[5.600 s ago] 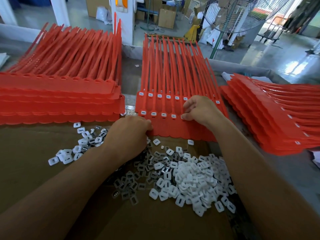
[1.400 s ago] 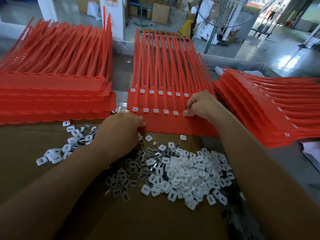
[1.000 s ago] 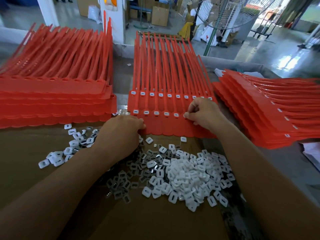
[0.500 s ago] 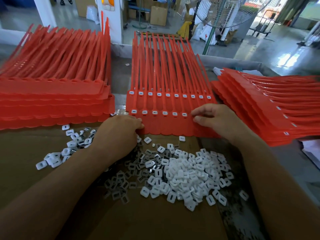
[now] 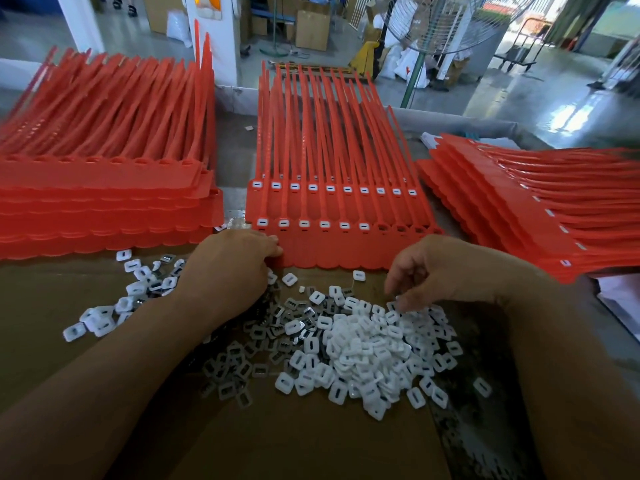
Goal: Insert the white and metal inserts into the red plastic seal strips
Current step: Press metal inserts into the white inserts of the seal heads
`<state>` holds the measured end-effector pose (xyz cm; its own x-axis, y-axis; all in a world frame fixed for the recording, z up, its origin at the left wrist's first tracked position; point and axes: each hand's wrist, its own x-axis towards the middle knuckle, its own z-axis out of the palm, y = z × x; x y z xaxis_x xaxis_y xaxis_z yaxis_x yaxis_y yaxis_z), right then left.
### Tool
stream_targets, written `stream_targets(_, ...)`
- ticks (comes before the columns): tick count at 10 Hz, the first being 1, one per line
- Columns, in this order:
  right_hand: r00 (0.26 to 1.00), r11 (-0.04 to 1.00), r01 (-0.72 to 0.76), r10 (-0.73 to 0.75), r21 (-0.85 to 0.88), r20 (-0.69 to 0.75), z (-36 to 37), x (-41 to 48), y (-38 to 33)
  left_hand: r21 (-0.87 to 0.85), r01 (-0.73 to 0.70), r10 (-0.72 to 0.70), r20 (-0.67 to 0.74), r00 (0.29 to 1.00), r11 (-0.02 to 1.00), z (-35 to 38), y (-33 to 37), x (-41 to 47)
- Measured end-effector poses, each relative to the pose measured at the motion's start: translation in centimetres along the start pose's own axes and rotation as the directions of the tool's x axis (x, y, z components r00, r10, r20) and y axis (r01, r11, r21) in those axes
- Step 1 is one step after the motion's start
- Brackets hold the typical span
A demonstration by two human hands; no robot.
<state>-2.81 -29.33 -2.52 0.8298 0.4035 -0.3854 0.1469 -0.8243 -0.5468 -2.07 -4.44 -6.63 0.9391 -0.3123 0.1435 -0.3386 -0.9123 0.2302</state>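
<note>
now our right hand (image 5: 427, 271), fingers loose, picks among the inserts (image 5: 363, 344); left hand (image 5: 230, 271) on the strip (image 5: 346, 252), grasp unclear; next we fill the empty socket (image 5: 382, 227).

Factory floor, manual assembly station. Bench topped with brown cardboard sheet (image 5: 311, 445); along its far edge three tall stacks of identical red plastic seal strips (image 5: 104, 202), bulk heap of small white plastic inserts (image 5: 367, 348) near front middle. Beyond bench: glossy grey concrete floor (image 5: 519, 95), large wire-caged pedestal fan (image 5: 446, 26), brown cardboard boxes (image 5: 311, 29), white square pillar (image 5: 221, 36), wheeled metal trolley (image 5: 519, 53) far right
</note>
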Motion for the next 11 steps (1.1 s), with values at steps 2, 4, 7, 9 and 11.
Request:
stream_targets(2, 0.999, 0.99, -0.031, 0.03, -0.137, -0.013, 0.9, 0.6, -0.5, 0.008, 0.003, -0.004, 0.009, 1.0, 1.0, 0.2, 0.0, -0.1)
stream_targets(4, 1.0, 0.99, 0.003, -0.005, -0.139, -0.01, 0.6, 0.1, -0.8, 0.01, -0.004, 0.004, 0.003, 1.0, 1.0, 0.2, -0.1, -0.1)
stream_targets(7, 0.948, 0.989, 0.094, -0.053, 0.115, -0.315, 0.9, 0.8, -0.4, 0.002, -0.005, 0.005, 0.007, 1.0, 1.0, 0.3, -0.1, -0.1)
stream_targets(9, 0.802, 0.983, 0.13, -0.028, 0.128, -0.597, 0.9, 1.6, 0.9, 0.003, -0.002, 0.002, 0.014, 1.0, 1.0, 0.2, -0.1, -0.1)
stream_targets(11, 0.701, 0.961, 0.107, 0.109, 0.255, -0.705, 0.9, 2.8, 2.3, 0.009, -0.007, 0.006, 0.032, 0.999, 1.0, 0.1, -0.1, -0.1)
